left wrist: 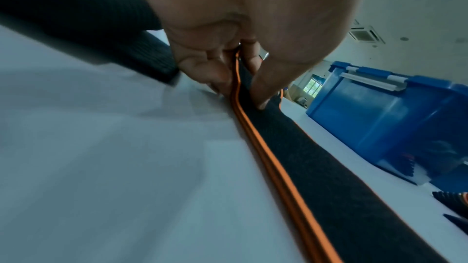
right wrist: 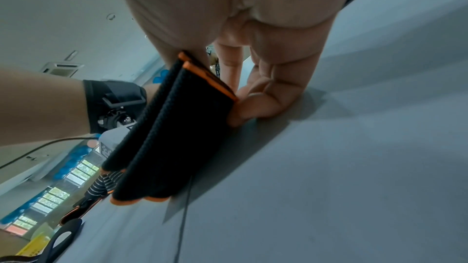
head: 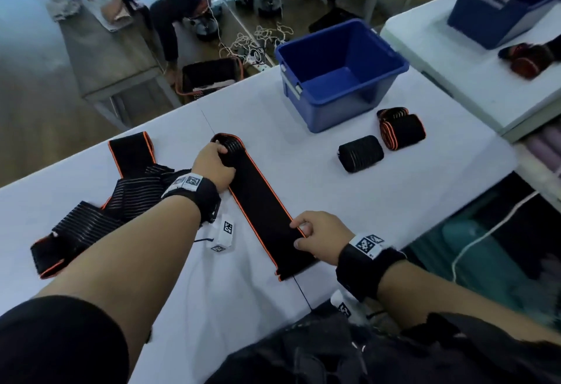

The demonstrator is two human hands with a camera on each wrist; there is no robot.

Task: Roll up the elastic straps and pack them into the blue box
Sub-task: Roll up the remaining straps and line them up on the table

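Two hands stretch one doubled black strap (head: 261, 201) flat on the white counter (head: 349, 201), probably to square its edges before rolling: the left hand (head: 214, 165) pinches the far folded end, the right hand (head: 318, 236) grips the near edge. Two finished rolls (head: 359, 153) wait just beside the open blue box (head: 340, 74), apparently unpacked; loose straps (head: 121, 198) lie at left. Beyond are cables, other tables and a seated person.

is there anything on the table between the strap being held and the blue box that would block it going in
Nothing visible does. The flat black orange-edged elastic strap lies in both hands' grip, left hand and right hand. Bare white table runs to the open blue plastic box; two rolled black straps sit off to its right.
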